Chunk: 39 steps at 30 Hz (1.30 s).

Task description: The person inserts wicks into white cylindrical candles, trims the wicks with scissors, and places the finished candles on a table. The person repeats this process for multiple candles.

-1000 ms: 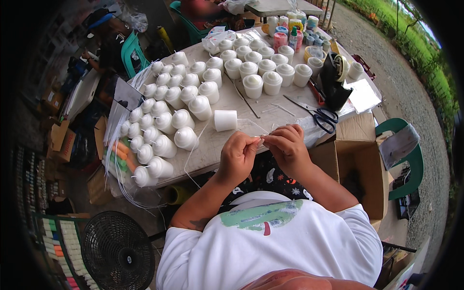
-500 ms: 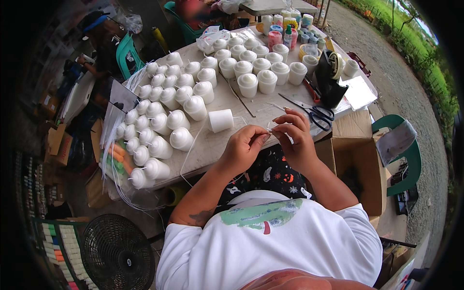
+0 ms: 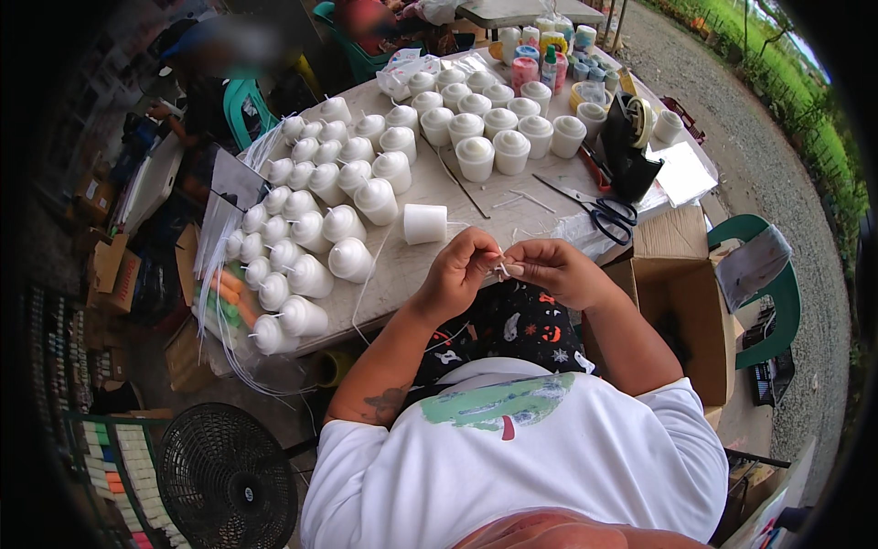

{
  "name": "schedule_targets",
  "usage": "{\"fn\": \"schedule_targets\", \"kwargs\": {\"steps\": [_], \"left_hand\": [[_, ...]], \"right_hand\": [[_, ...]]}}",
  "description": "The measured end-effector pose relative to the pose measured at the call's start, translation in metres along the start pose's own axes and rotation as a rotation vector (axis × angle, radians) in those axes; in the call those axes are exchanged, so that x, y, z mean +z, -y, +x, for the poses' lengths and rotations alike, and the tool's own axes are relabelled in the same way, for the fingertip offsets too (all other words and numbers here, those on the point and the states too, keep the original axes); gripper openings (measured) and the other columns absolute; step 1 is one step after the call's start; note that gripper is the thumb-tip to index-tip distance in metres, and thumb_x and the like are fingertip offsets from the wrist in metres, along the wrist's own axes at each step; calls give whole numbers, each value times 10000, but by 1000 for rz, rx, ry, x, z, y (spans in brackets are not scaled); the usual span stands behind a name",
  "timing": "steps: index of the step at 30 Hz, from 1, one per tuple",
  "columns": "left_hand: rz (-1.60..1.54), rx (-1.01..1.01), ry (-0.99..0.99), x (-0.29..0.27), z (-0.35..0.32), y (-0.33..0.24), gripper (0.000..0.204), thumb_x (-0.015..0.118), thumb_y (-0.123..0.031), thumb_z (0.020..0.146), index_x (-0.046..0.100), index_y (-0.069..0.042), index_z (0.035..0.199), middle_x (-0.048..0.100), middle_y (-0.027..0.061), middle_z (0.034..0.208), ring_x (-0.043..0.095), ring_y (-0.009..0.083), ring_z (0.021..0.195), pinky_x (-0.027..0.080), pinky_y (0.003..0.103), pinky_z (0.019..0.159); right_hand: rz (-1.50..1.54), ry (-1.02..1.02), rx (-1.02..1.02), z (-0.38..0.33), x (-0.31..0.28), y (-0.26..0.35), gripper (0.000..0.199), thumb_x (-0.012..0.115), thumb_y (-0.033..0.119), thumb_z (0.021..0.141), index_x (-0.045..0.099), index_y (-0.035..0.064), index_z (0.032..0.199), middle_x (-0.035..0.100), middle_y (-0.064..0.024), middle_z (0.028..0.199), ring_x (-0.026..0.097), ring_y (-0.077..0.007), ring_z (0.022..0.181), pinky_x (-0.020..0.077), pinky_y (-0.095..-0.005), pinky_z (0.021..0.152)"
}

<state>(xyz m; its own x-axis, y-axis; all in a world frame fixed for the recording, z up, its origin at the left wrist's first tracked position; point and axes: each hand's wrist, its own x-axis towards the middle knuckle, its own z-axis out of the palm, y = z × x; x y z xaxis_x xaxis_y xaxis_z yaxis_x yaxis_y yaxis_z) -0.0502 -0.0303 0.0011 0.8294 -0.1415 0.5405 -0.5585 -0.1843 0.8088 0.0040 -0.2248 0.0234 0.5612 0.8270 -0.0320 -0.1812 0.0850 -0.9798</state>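
Close together at the table's near edge, my left hand and my right hand both pinch a thin white wick, its short ends showing between my fingertips. Just beyond my left hand a white cylindrical candle lies on its side, with a bit of wick at its right end. A long white cord runs over the table edge left of my hands. Many white candles with rounded tops stand or lean in rows beyond, several with wicks sticking out.
On the table are blue-handled scissors, a black tape dispenser, a thin dark rod and coloured jars. An open cardboard box stands right, a black fan lower left. A person sits far left.
My right hand's raised fingers have come down and closed on the wick beside my left fingertips. The whole view has shifted slightly; the candles stay in place.
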Motion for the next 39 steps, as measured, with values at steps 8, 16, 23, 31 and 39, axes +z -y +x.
{"fn": "schedule_targets", "kwargs": {"steps": [8,16,23,31,39], "left_hand": [[-262,-104,-136,16,-11,7,90,499,-136,984,451,-62,967,489,9,831,442,68,725,392,206,685],[-443,-232,-191,22,-15,6,112,509,-156,984,449,-62,991,528,6,859,506,45,778,435,197,699],[-623,-336,-239,26,-15,6,168,468,-247,1004,451,-80,987,516,-5,835,467,50,719,409,196,670],[-349,-255,-339,35,-19,11,180,513,-228,985,469,-66,922,497,-4,801,440,54,693,390,200,644],[7,-133,-402,30,-20,12,129,622,-106,908,527,-41,848,505,29,787,462,81,622,408,226,568]], "right_hand": [[-76,-40,33,6,4,7,184,576,151,949,625,-17,1004,647,-24,901,590,-95,877,480,-248,828],[-62,-145,-58,2,18,3,173,555,134,959,618,-26,985,644,-36,928,592,-88,880,490,-254,817],[-754,-278,-425,3,28,7,126,615,1,847,593,8,971,622,-88,849,610,-233,813,463,-341,799],[-1113,-475,-716,10,39,-8,172,629,-37,779,591,29,933,600,-99,814,578,-301,777,451,-391,783],[-30,-252,-19,-2,32,3,199,562,141,950,610,-31,1039,658,-69,958,634,-140,901,510,-276,807]]}}
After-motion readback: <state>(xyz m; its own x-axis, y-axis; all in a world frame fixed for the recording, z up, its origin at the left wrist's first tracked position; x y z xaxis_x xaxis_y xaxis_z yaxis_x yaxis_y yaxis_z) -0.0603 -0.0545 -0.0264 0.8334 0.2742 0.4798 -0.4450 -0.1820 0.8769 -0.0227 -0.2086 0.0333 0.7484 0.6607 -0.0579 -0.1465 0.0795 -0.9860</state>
